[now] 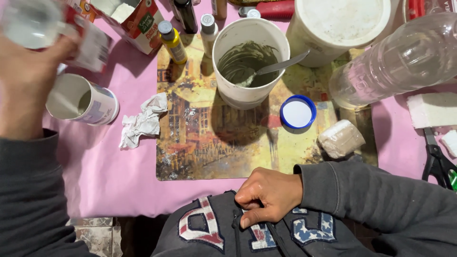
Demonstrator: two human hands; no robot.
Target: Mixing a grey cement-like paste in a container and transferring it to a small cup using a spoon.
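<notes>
In the head view, the left hand (24,76) gripped a blurred clear container (31,21) at far left, above a white labelled cup (83,101). The right hand (269,195) rested curled shut against the sweatshirt zipper (236,223), near. A red-and-white carton (138,21) stood far left.

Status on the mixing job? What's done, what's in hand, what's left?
Done: grey-green paste sits mixed in the white bucket, with a spoon left in it. A blue-rimmed lid lies off on the picture mat.
In hand: the left hand holds up a blurred clear container; the right hand rests at the hoodie zipper.
Left: the yellow paint bottle stands capped, and the white cup lies on its side.
</notes>
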